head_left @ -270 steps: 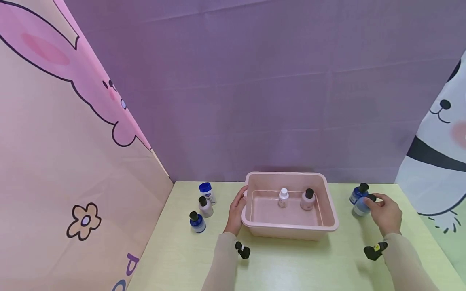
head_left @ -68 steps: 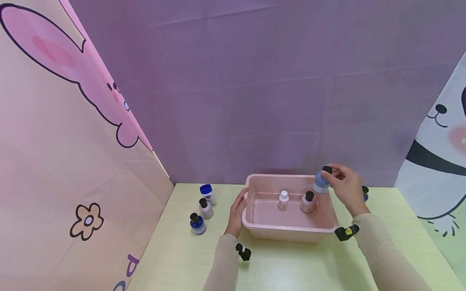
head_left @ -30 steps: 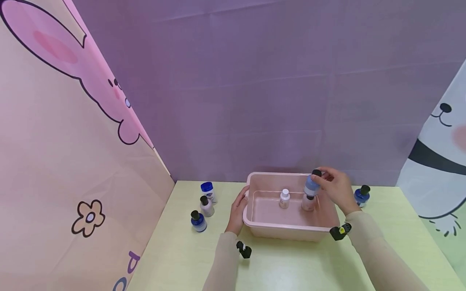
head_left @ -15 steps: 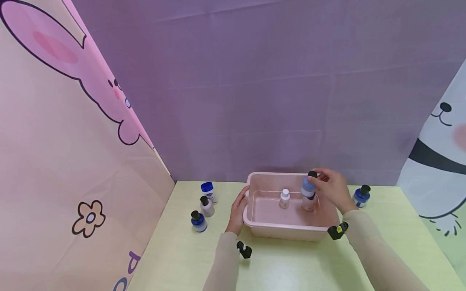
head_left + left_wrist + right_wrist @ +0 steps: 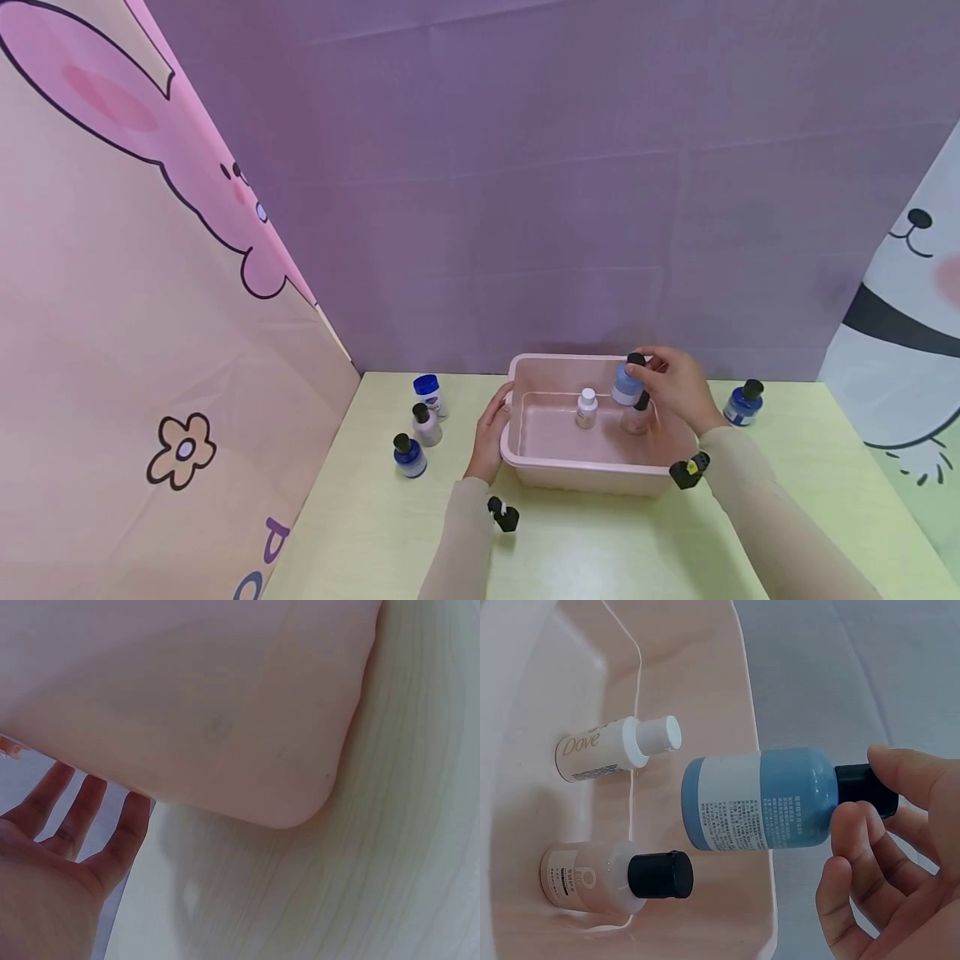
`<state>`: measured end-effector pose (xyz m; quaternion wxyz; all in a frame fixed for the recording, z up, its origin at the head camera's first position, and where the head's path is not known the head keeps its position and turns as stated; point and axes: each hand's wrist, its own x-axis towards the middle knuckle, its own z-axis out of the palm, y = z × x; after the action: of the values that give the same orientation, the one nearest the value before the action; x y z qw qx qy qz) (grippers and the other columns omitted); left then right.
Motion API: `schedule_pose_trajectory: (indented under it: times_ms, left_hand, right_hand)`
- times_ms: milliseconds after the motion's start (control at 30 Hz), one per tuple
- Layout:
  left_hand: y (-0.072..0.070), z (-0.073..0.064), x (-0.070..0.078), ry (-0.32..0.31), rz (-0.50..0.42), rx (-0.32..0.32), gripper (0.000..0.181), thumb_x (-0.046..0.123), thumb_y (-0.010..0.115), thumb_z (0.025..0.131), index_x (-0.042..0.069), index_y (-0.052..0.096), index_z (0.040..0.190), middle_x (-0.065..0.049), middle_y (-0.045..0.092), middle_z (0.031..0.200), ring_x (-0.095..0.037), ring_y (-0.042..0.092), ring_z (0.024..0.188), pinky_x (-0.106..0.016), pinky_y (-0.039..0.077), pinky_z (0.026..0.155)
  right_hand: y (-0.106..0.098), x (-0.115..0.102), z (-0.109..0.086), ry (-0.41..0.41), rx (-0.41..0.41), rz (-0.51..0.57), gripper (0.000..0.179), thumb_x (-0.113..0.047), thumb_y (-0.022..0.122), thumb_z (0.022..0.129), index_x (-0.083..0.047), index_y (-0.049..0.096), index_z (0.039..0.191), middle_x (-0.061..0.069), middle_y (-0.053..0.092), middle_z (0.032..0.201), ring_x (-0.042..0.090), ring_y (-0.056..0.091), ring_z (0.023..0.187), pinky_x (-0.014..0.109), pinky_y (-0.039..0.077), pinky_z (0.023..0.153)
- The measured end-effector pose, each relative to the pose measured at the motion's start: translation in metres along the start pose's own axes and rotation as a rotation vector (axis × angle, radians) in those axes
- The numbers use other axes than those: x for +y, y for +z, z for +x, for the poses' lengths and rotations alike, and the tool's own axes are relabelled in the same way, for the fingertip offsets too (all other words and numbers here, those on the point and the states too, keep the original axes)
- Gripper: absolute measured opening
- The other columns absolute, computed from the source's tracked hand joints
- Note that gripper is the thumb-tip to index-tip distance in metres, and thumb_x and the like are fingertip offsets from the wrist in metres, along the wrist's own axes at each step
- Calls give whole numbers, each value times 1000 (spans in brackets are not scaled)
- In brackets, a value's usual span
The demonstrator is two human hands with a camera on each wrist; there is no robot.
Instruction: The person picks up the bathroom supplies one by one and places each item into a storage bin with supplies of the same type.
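My right hand (image 5: 673, 385) pinches the black cap of a light-blue bottle (image 5: 757, 801), thumb on one side and fingers on the other. The bottle is held over the right part of a pink plastic bin (image 5: 592, 468). Below it in the bin stand a white Dove bottle (image 5: 604, 748) and a pale pink bottle with a black cap (image 5: 592, 879). My left hand (image 5: 487, 436) holds the bin's left end at the rim; in the left wrist view its fingertips (image 5: 136, 806) meet the bin's edge.
Left of the bin stand a blue-lidded white container (image 5: 430, 397), a pale bottle (image 5: 427, 428) and a dark-blue bottle (image 5: 410, 460). A dark-blue bottle (image 5: 743, 406) stands on the right of the table (image 5: 585, 550). A purple cloth wall (image 5: 480, 208) rises behind.
My right hand has carried the light-blue bottle from the table's right side to over the bin, then further left past the pale pink bottle's cap. My left hand stays at the bin's left end.
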<state>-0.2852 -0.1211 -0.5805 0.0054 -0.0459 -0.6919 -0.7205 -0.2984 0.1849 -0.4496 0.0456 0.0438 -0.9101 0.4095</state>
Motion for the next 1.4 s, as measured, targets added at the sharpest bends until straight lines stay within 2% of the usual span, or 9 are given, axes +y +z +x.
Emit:
schedule_pose_trajectory:
  times_ms: [100, 233, 400, 567, 733, 900, 1067, 1167, 1400]
  left_hand:
    - [0, -5, 12, -8, 8, -16, 41, 35, 41, 102, 37, 43, 143, 3, 36, 154, -30, 37, 139, -53, 31, 113]
    - [-2, -6, 15, -11, 8, -37, 42, 27, 38, 104, 30, 40, 146, -2, 33, 156, -33, 35, 141, -53, 30, 113]
    - [-2, 1, 0, -3, 8, -17, 42, 34, 40, 103, 36, 41, 145, 3, 32, 157, -28, 34, 142, -52, 30, 114]
    - [0, 1, -2, 11, 10, -6, 42, 41, 42, 101, 40, 42, 142, 5, 36, 154, -27, 38, 139, -52, 33, 112]
    - [0, 1, -3, -3, 7, -1, 40, 46, 43, 99, 46, 44, 139, 11, 35, 154, -25, 34, 141, -54, 29, 114]
    - [-1, 2, -3, 12, -1, -6, 41, 40, 43, 101, 39, 43, 142, 6, 35, 155, -27, 35, 141, -53, 30, 114]
    - [-2, 2, -1, -4, -6, -18, 41, 32, 41, 103, 36, 42, 144, 4, 33, 156, -27, 35, 141, -51, 31, 114]
    - [-3, 1, 3, -11, -3, -30, 42, 28, 39, 104, 33, 41, 145, 2, 32, 157, -28, 35, 141, -51, 31, 114]
    - [1, -13, 29, 3, 18, -39, 43, 27, 39, 104, 26, 40, 147, -2, 32, 157, -30, 34, 141, -52, 31, 114]
  right_hand:
    - [2, 1, 2, 0, -15, 4, 46, -34, 67, 90, -7, 59, 126, 13, 61, 94, 24, 57, 80, 25, 52, 63]
    - [4, 2, 4, -2, -32, 2, 43, -32, 67, 90, -7, 60, 124, 13, 61, 93, 22, 59, 76, 25, 52, 62]
    - [5, 1, 4, 11, -60, -4, 43, -30, 67, 90, -7, 59, 124, 15, 61, 95, 25, 60, 77, 26, 53, 61]
    - [6, 1, 5, 28, -89, -6, 42, -29, 66, 91, -7, 58, 126, 17, 61, 97, 28, 62, 80, 28, 55, 63]
    - [9, 4, 9, 37, -107, -13, 42, -30, 66, 91, -7, 58, 126, 16, 61, 98, 25, 61, 80, 27, 54, 63]
    - [12, 9, 12, 55, -121, -27, 43, -32, 65, 91, -8, 58, 127, 17, 61, 102, 24, 62, 83, 29, 56, 67]
    - [13, 11, 12, 50, -124, -38, 44, -30, 66, 91, -7, 57, 128, 18, 60, 104, 25, 64, 85, 32, 58, 70]
    - [13, 11, 13, 48, -131, -41, 45, -30, 66, 91, -6, 56, 128, 18, 59, 106, 26, 64, 86, 33, 58, 71]
    - [14, 12, 16, 57, -144, -58, 45, -30, 66, 91, -6, 57, 127, 18, 60, 106, 26, 63, 86, 31, 57, 70]
